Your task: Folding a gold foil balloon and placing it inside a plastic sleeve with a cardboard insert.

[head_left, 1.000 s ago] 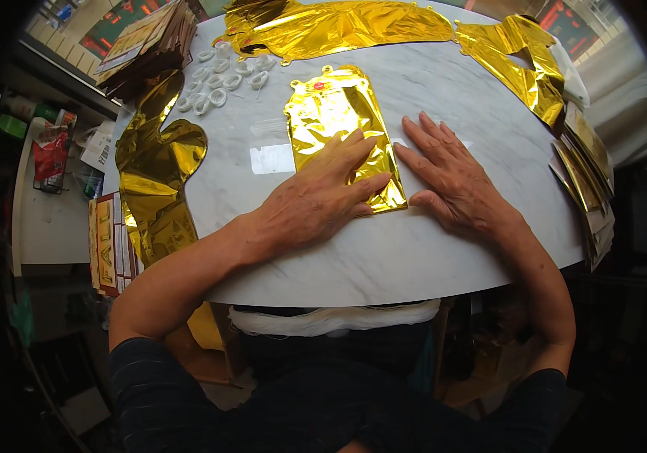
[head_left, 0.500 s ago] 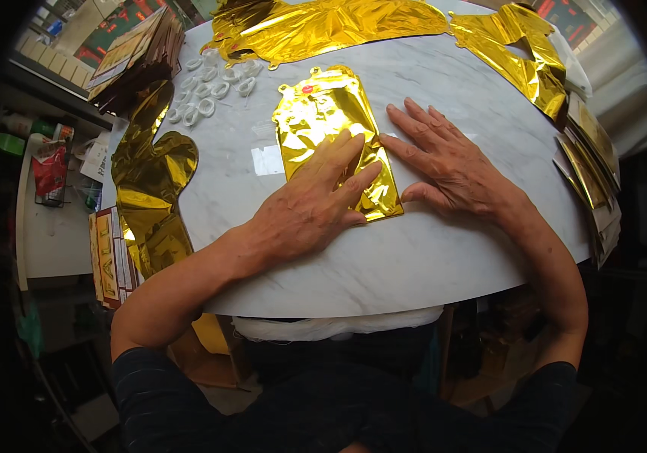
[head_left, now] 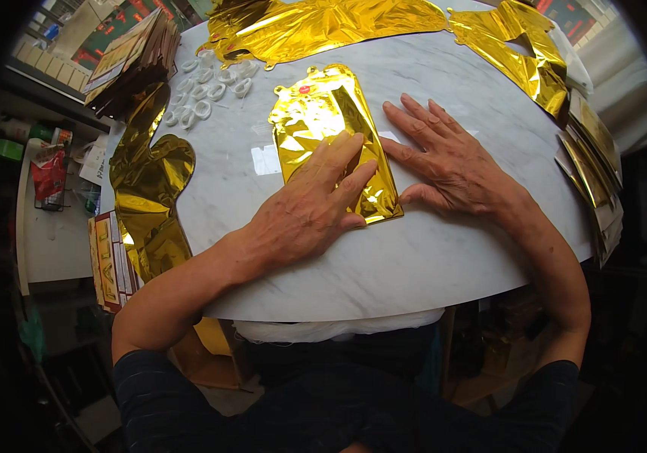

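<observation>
A folded gold foil balloon [head_left: 322, 113] lies flat in the middle of the table, with small tabs and a red spot at its far end. My left hand [head_left: 307, 198] rests flat across its near left part, fingers stretched out, hiding some of the foil. Beside the balloon's right edge, my right hand [head_left: 444, 162] lies spread on the tabletop, its thumb and forefinger close to the foil. Whether those fingertips touch the edge I cannot tell. Neither hand grips anything.
The round marbled table [head_left: 301, 283] carries more gold foil balloons [head_left: 338, 32] at the back, one [head_left: 154, 174] on the left and another [head_left: 516, 49] far right. Several white ribbon coils [head_left: 203, 92] lie far left. Stacked packages [head_left: 131, 64] stand far left; flat packages [head_left: 595, 170] line the right edge.
Both hands have kept almost the same pose on and beside the folded balloon. The view has shifted very slightly.
</observation>
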`<state>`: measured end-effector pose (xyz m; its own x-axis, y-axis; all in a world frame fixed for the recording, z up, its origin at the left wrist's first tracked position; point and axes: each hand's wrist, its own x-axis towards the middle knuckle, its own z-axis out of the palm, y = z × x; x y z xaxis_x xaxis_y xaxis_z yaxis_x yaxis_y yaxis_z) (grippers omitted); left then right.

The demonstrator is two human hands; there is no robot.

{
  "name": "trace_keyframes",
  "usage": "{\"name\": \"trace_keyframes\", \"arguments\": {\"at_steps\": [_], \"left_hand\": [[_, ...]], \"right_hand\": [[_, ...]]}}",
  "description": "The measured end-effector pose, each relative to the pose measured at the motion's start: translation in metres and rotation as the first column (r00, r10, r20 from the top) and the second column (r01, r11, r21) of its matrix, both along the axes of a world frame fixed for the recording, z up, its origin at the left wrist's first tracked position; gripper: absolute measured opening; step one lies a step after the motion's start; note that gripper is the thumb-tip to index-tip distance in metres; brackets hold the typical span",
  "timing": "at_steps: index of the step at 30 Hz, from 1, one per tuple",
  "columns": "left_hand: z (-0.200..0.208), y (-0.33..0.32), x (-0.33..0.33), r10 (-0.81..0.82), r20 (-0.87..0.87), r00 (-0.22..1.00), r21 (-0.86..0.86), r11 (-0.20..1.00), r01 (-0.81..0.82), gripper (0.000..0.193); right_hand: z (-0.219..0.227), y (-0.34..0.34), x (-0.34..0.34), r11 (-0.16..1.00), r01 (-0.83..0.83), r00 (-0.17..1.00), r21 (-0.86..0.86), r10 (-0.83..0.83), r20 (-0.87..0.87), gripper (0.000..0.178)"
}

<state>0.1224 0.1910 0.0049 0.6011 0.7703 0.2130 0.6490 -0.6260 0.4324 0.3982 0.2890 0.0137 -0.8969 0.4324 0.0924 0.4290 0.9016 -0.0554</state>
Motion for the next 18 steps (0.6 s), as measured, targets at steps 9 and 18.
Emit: {"name": "trace_keyframes", "arguments": {"at_steps": [9, 18], "left_hand": [[0.000, 0.002, 0.001, -0.024, 0.038, 0.999, -0.001, 1.000, 0.024, 0.084], [0.000, 0.002, 0.002, -0.029, 0.022, 0.999, -0.002, 1.000, 0.029, 0.083]], "right_hand": [[-0.009, 0.001, -0.011, 1.000, 0.019, 0.996, 0.007, -0.018, -0.084, 0.082], [-0.003, 0.007, -0.015, 0.999, -0.006, 1.000, -0.048, 0.006, -0.002, 0.085]]}}
